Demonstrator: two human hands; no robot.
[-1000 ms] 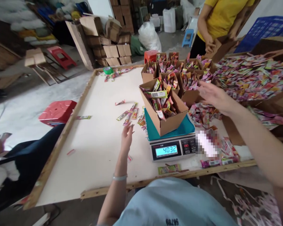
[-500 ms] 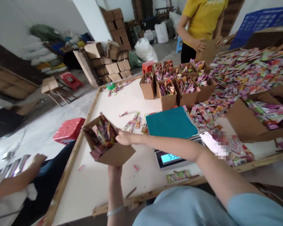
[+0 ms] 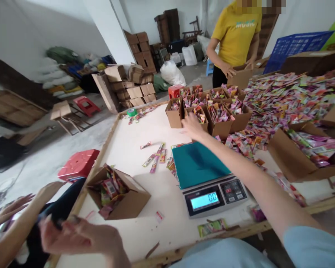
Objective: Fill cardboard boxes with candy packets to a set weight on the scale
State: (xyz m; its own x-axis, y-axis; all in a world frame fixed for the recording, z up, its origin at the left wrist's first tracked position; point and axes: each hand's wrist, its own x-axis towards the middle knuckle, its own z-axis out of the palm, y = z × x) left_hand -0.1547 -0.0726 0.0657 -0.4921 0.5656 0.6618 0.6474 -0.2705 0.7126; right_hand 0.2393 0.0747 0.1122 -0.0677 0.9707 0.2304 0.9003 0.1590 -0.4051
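Your left hand (image 3: 80, 236), empty with fingers loosely curled, is near a box (image 3: 132, 204); your right hand (image 3: 194, 127) (grip too blurred to tell) is near other boxes (image 3: 221, 128).

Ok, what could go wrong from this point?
The open box of packets sits close to the left edge of the table; a bump from the nearby left hand might knock it off. The right forearm reaches over the scale, so brushing it could disturb the 0.0 reading.
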